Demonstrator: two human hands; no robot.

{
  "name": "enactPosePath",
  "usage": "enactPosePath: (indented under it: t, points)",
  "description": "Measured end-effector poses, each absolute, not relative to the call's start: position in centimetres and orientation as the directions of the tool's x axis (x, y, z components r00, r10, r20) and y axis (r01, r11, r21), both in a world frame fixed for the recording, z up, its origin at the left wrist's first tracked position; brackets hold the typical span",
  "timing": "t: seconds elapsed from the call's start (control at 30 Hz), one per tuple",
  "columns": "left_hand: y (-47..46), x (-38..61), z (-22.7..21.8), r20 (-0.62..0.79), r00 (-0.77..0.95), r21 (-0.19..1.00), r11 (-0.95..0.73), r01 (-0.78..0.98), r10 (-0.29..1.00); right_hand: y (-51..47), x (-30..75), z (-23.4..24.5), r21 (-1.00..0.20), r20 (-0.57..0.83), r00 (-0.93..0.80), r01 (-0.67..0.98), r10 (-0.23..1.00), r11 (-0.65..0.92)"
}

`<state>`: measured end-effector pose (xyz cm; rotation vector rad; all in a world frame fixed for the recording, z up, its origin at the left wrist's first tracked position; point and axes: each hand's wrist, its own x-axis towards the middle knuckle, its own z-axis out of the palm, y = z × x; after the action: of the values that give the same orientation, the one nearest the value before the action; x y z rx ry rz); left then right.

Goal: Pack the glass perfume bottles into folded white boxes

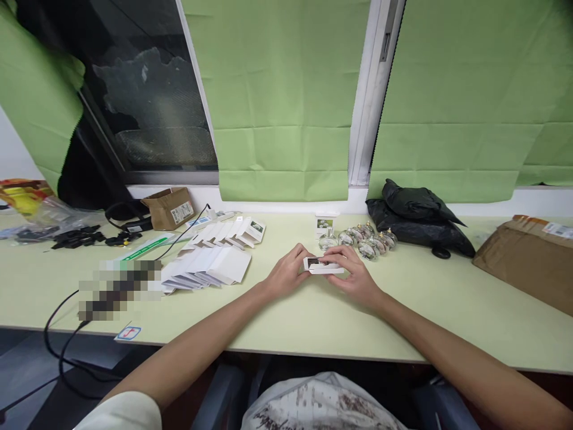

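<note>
Between both hands, a small white box [323, 270] is held above the table, its open end turned toward me. My left hand [286, 273] grips the box's left end, thumb and fingers closed on it. My right hand [353, 278] holds the right end, with its fingers bent over the opening; what lies inside is too small to make out. Just beyond the hands stand several round glass perfume bottles [367, 248], and a white box with a flower picture [324, 223] is upright behind them. To the left, several flat white boxes [228, 264] lie overlapping in two rows.
Black plastic bags [416, 218] and a brown carton [528, 257] sit at the right. A small open carton [170, 209], cables and black parts [77, 237] occupy the back left. A blurred dark object [119, 292] trails cords over the table's front edge.
</note>
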<state>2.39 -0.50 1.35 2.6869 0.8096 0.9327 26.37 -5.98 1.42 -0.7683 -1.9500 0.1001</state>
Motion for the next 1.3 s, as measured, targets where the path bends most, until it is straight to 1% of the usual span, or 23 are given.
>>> enactPosePath:
  t: [0.17, 0.37, 0.87, 1.3]
  points:
    - [-0.44, 2.32, 1.27, 0.505, 0.654, 0.330, -0.826, 0.456, 0.563, -5.94, 26.28, 1.46, -0.366, 0.782, -0.308, 0.478, 0.542, 0.799]
    - [-0.37, 2.32, 1.20, 0.515, 0.651, 0.345, -0.830, 0.438, 0.557, -5.97, 26.16, 1.54, -0.342, 0.788, -0.320, 0.483, 0.526, 0.806]
    - [-0.42, 2.44, 1.32, 0.534, 0.648, 0.345, -0.840, 0.419, 0.543, -5.97, 26.34, 1.38, -0.382, 0.749, -0.333, 0.490, 0.573, 0.784]
    - [-0.45, 2.54, 1.35, 0.531, 0.641, 0.359, -0.832, 0.422, 0.554, -6.08, 26.35, 1.48, -0.375, 0.754, -0.335, 0.487, 0.565, 0.789]
